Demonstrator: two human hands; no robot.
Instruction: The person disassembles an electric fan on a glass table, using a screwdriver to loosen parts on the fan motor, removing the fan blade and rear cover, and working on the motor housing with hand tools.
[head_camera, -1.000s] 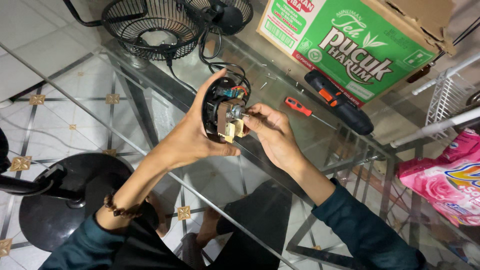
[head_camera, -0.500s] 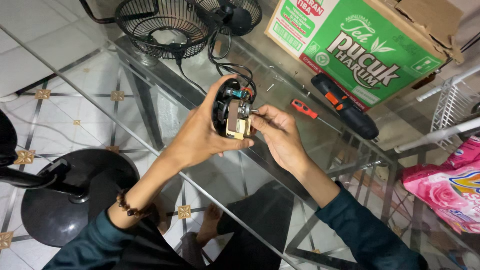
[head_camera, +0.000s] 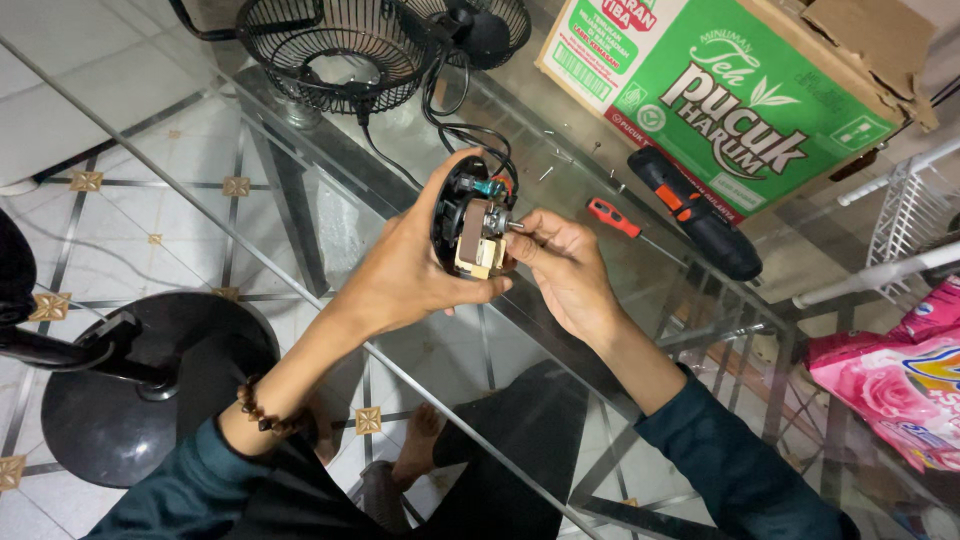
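Compared with half a second ago, the fan motor (head_camera: 472, 232) sits at much the same tilt and both hands keep their hold; the view has shifted slightly. The left hand (head_camera: 415, 275) wraps the motor's round black housing from behind, thumb under the cream-coloured core. The right hand (head_camera: 565, 270) pinches the thin metal shaft at the motor's front with its fingertips (head_camera: 517, 243), closed narrow on it. Black wires run from the motor up to the wire fan guard (head_camera: 335, 50). Right of the motor, on the glass table (head_camera: 300, 150), lie a red-handled screwdriver (head_camera: 612, 217) and a black power driver (head_camera: 695, 213), below the green cardboard box (head_camera: 730, 95).
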